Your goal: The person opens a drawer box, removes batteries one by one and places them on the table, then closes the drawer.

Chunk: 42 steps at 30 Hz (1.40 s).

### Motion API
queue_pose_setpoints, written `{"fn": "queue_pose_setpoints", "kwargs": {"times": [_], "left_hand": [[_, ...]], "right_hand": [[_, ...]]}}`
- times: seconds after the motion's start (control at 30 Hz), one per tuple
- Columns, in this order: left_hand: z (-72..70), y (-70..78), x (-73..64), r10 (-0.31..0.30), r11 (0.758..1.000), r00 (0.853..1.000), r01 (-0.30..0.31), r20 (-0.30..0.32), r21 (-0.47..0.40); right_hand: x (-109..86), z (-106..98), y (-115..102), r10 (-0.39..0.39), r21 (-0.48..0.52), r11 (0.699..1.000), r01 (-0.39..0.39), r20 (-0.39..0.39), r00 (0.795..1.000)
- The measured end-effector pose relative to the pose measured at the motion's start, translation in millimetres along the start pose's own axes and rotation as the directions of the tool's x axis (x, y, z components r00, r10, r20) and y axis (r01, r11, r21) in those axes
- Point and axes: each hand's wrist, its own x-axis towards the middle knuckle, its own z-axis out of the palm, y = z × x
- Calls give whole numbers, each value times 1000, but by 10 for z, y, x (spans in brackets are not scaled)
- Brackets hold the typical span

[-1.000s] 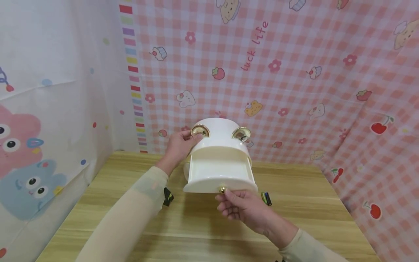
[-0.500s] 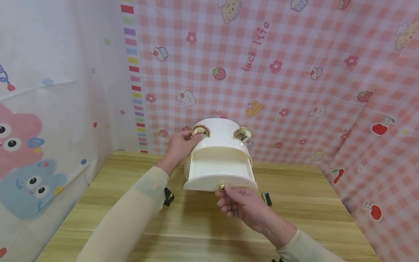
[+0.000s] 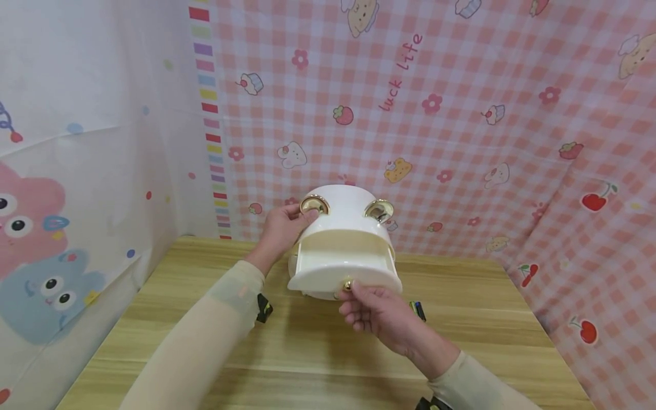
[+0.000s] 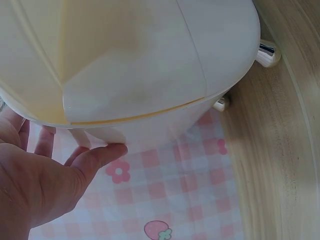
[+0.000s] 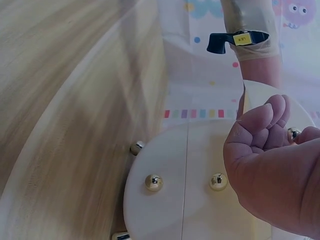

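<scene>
A glossy white rounded drawer cabinet (image 3: 351, 208) with two gold ear-shaped rings stands on the table. Its top drawer (image 3: 315, 277) is partly out. My right hand (image 3: 392, 320) pinches the gold knob (image 3: 348, 285) on the drawer front, its other fingers curled below. At the cabinet's left side, my left hand (image 3: 281, 230) holds on by the left gold ring (image 3: 314, 203), the thumb in front. The left wrist view has one fingertip (image 4: 117, 148) against the white wall; the other fingers are partly hidden. Two lower gold knobs, one of them a round knob (image 5: 154, 182), show in the right wrist view.
Small green and black items (image 3: 417, 311) lie on the wooden table (image 3: 471, 319) right of the cabinet. Behind hangs a pink checked cloth (image 3: 338, 74), with a white printed cloth (image 3: 102, 182) at the left. A black camera mount (image 3: 263, 308) sits on my left wrist.
The top drawer has slid further into the cabinet, and my right hand has moved forward with its knob. My left hand has stayed at the left ring.
</scene>
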Motion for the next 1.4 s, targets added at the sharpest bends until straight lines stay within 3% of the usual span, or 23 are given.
{"fn": "queue_pose_setpoints", "kwargs": {"times": [1.4], "left_hand": [[6,0,-11,33,998,999,-32,-15,57]], "right_hand": [[339,-97,-129,-36,-28,999,34,-92,995]]}}
